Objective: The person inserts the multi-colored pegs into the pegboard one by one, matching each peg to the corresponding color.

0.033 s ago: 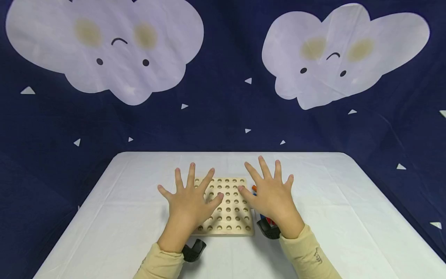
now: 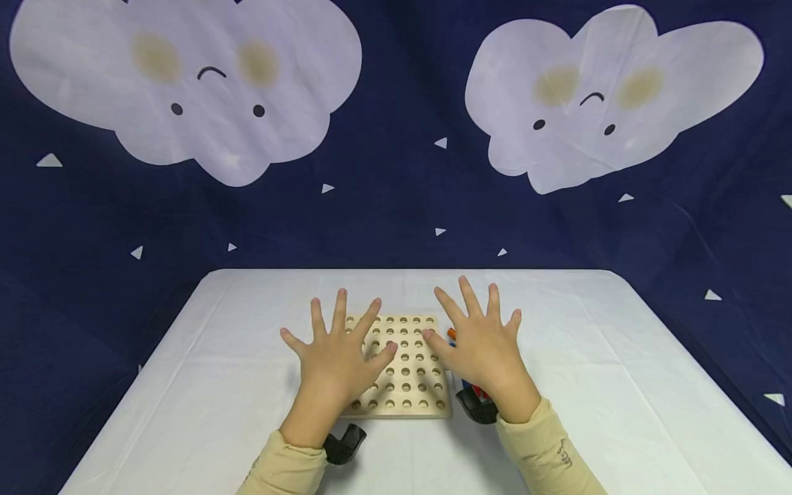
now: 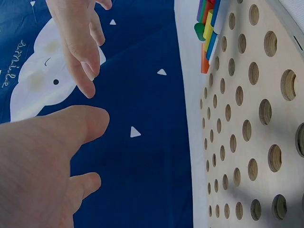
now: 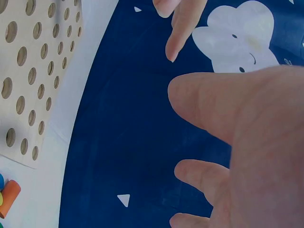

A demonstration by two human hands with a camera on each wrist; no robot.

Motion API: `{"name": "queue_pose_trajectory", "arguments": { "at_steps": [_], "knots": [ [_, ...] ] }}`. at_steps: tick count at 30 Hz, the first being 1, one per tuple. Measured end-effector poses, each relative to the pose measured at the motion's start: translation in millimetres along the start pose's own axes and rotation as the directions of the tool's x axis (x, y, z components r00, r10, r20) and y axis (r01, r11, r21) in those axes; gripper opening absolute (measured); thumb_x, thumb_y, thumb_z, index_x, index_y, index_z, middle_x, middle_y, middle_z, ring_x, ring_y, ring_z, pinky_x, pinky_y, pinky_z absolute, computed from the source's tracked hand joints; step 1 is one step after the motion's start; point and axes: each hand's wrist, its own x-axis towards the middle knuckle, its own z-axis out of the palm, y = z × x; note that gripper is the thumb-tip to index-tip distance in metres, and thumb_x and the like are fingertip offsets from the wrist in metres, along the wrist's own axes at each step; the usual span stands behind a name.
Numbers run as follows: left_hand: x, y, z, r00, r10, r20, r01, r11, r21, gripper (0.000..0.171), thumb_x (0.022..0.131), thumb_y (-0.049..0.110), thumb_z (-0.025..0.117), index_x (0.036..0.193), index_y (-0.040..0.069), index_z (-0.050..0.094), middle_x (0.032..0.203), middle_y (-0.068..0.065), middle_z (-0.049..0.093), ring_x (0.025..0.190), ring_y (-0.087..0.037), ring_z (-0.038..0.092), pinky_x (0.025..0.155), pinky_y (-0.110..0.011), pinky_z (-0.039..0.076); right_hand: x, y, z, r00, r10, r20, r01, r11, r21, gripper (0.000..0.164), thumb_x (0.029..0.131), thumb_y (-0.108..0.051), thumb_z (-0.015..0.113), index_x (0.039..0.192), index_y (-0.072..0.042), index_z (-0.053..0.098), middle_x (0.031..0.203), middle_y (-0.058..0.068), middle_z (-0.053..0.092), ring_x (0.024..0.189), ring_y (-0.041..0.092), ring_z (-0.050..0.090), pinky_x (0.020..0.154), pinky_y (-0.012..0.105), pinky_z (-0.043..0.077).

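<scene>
A pale wooden board (image 2: pixel 397 395) with rows of round holes lies flat on the table. Spread wide, my left hand (image 2: pixel 337 361) hovers over the board's left part with nothing in its grasp. My right hand (image 2: pixel 485 347) is likewise spread and holds nothing, above the board's right edge. Partly hidden beneath it are coloured pegs, an orange one (image 2: pixel 452 334) and a red one (image 2: pixel 478 391) among them. The left wrist view shows the pegs, including a yellow peg (image 3: pixel 208 32), in a cluster beside the board. No peg is visible in the holes I can see.
A white cloth covers the table (image 2: pixel 204 412). Behind its far edge hangs a dark blue curtain (image 2: pixel 396 227) with white clouds and small triangles. Each wrist bears a black camera mount, the left mount (image 2: pixel 344 447) low over the cloth and the right mount (image 2: pixel 475 408) near the pegs.
</scene>
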Motion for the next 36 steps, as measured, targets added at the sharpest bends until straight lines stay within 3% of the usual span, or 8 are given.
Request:
{"name": "queue_pose_trajectory", "arguments": {
  "at_steps": [9,13,16,19,23,28,32,36],
  "knots": [
    [0.3,-2.5,3.7,1.0,0.008,-0.011,-0.009,0.999,-0.037,0.077,0.09,0.074,0.045,0.156,0.047,0.018,0.168,-0.012,0.01,0.15,-0.052,0.007,0.104,-0.086,0.012,-1,1,1,1.0,-0.002,0.008,0.002,1.0,-0.004,0.071,0.093,-0.064,0.05,0.155,-0.035,0.032,0.168,0.007,0.015,0.15,0.054,0.007,0.104,0.086,0.014],
    [2.2,-12.7,7.2,0.998,0.051,-0.034,-0.056,0.99,-0.131,0.079,0.091,0.071,0.048,0.158,0.044,0.015,0.167,-0.014,0.013,0.149,-0.052,0.014,0.112,-0.077,0.02,-2,2,2,0.999,-0.017,0.031,0.017,1.0,0.0,0.07,0.094,-0.062,0.051,0.156,-0.034,0.032,0.168,0.007,0.017,0.151,0.05,0.008,0.109,0.081,0.017],
    [5.2,-25.2,10.9,0.996,0.092,-0.022,-0.094,0.961,-0.258,0.081,0.092,0.068,0.051,0.158,0.045,0.011,0.167,-0.014,0.012,0.147,-0.05,0.023,0.109,-0.073,0.033,0,7,0,0.998,-0.043,0.039,0.043,0.999,0.007,0.069,0.095,-0.058,0.052,0.156,-0.031,0.033,0.166,0.009,0.022,0.151,0.047,0.013,0.112,0.076,0.021],
    [7.7,-40.3,17.2,0.995,0.103,0.017,-0.088,0.913,-0.398,0.085,0.09,0.068,0.055,0.156,0.048,0.006,0.168,-0.01,0.007,0.146,-0.048,0.028,0.103,-0.073,0.039,5,14,-4,0.997,-0.071,0.04,0.07,0.997,0.022,0.068,0.097,-0.052,0.054,0.156,-0.027,0.033,0.163,0.013,0.03,0.149,0.048,0.019,0.112,0.074,0.026],
    [7.1,-61.4,33.8,0.994,0.082,0.073,-0.035,0.865,-0.5,0.094,0.086,0.067,0.062,0.157,0.046,0.003,0.168,-0.011,0.003,0.151,-0.045,0.016,0.109,-0.076,0.027,14,31,-9,0.993,-0.079,0.085,0.072,0.994,0.078,0.065,0.099,-0.04,0.056,0.157,-0.026,0.031,0.158,0.015,0.038,0.147,0.048,0.025,0.111,0.073,0.029],
    [-0.6,-80.4,61.1,0.986,0.063,0.152,0.028,0.848,-0.529,0.109,0.081,0.066,0.069,0.161,0.032,0.003,0.166,-0.022,0.006,0.151,-0.051,0.002,0.113,-0.076,0.011,26,55,0,0.978,-0.08,0.195,0.045,0.983,0.178,0.06,0.1,-0.03,0.057,0.155,-0.026,0.035,0.151,0.015,0.046,0.139,0.043,0.039,0.108,0.068,0.037],
    [-8.0,-84.1,75.6,0.978,0.064,0.199,0.055,0.838,-0.542,0.124,0.071,0.071,0.075,0.161,0.027,0.001,0.165,-0.025,0.003,0.149,-0.055,-0.003,0.115,-0.074,0.003,36,68,18,0.953,-0.102,0.285,0.038,0.975,0.221,0.052,0.1,-0.022,0.058,0.15,-0.022,0.044,0.14,0.016,0.055,0.127,0.04,0.05,0.102,0.062,0.045],
    [-13.2,-77.8,84.8,0.981,0.104,0.165,0.001,0.844,-0.537,0.14,0.061,0.071,0.081,0.161,0.018,0.0,0.166,-0.022,0.004,0.152,-0.047,-0.003,0.12,-0.067,-0.004,50,75,35,0.924,-0.126,0.361,0.051,0.977,0.209,0.048,0.099,-0.019,0.06,0.146,-0.019,0.05,0.131,0.015,0.06,0.118,0.035,0.054,0.097,0.054,0.049]
  ]
}}
